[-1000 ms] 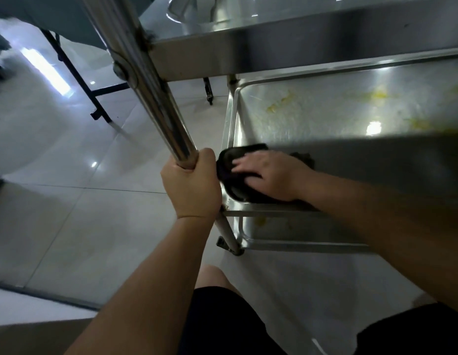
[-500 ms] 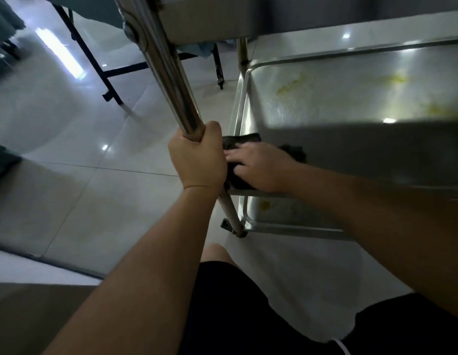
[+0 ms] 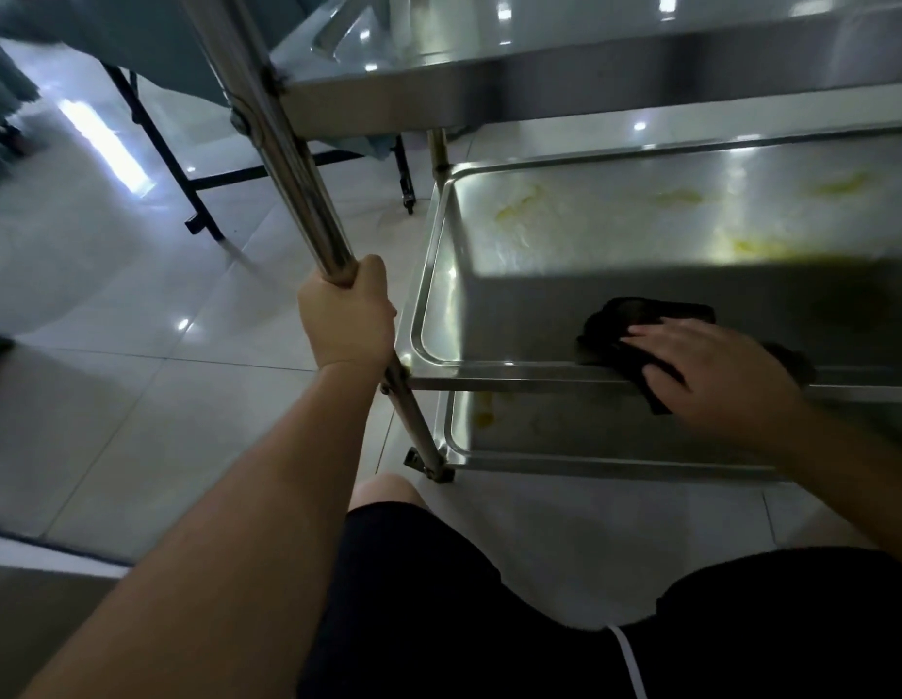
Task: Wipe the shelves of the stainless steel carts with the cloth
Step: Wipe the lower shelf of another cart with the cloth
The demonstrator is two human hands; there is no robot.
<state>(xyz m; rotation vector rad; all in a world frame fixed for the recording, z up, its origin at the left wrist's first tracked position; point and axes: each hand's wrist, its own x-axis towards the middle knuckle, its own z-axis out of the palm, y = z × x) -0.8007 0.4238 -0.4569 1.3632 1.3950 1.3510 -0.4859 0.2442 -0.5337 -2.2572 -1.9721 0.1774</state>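
Head view: left hand fingers grip cart post; right hand flat on cloth, seemingly inside stained shelf.

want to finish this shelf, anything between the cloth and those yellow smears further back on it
Nothing visible does. The right hand presses the dark cloth flat at the near edge of the middle shelf, and bare steel runs from there to the yellow smears. The top shelf overhangs but leaves the way open.

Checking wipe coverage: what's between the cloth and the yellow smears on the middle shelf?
Head view: only bare steel of the middle shelf, partly in shadow. The right hand presses the black cloth at the near rim; the yellow smears lie farther back.
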